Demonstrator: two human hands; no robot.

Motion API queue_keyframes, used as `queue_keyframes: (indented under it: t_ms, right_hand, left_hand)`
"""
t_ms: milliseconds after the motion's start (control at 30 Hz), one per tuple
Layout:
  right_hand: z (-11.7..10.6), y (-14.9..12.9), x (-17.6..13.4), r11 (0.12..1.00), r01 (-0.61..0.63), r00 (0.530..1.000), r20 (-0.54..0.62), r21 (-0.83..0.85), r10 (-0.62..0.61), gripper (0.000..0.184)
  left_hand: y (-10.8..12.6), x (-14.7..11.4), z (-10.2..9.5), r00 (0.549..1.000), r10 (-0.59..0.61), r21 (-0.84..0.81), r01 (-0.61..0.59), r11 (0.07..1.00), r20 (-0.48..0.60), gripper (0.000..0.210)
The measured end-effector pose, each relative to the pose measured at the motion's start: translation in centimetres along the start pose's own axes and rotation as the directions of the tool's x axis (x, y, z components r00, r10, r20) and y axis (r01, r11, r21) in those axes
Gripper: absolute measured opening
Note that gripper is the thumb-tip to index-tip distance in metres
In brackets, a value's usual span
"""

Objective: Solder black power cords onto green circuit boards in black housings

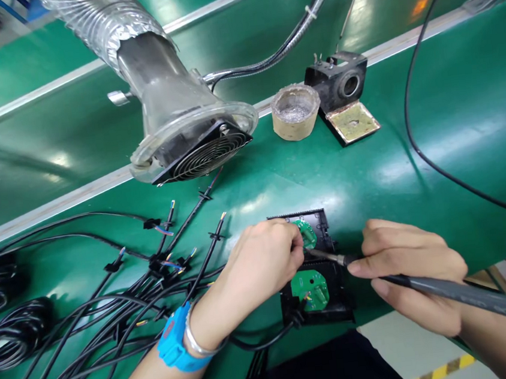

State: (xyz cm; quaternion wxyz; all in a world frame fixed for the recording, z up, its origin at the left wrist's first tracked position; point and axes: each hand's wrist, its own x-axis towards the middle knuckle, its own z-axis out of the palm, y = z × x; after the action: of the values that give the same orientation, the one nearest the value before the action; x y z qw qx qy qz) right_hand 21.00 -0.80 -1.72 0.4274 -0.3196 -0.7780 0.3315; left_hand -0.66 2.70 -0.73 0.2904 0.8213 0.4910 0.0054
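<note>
Two black housings lie side by side at the front of the bench, each with a green circuit board inside: the far board (306, 233) and the near board (309, 290). A black cable (269, 342) runs into the near housing (341, 313). My left hand (268, 251) is over the far housing (319, 218), its fingers pinched together at the board's edge; what they hold is hidden. My right hand (410, 263) grips a soldering iron (467, 296) like a pen. The iron's tip reaches the far board beside my left fingertips.
Black cables (129, 299) with bared coloured wire ends cover the left side, coiled at far left. A fume extractor with a fan grille (208, 155) hangs above. Behind stand a round solder pot (295, 112) and an iron stand (341, 84) with a sponge tray (353, 121). The iron's cord (414, 130) loops at right.
</note>
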Motion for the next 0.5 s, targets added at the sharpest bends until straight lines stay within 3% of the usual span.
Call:
queue_keyframes:
  t_ms: [233, 500]
  right_hand:
    - [-0.2, -0.1, 0.3, 0.999, 0.007, 0.995, 0.097, -0.034, -0.004, 0.028]
    - [-1.8, -0.3, 0.1, 0.999, 0.012, 0.999, 0.029, 0.048, -0.014, 0.025]
  left_hand:
    - [0.0, 0.1, 0.0, 1.000, 0.006, -0.003, -0.006, 1.000, -0.011, 0.016]
    - [-0.2, 0.0, 0.2, 1.000, 0.013, -0.022, -0.013, 1.000, -0.012, 0.014]
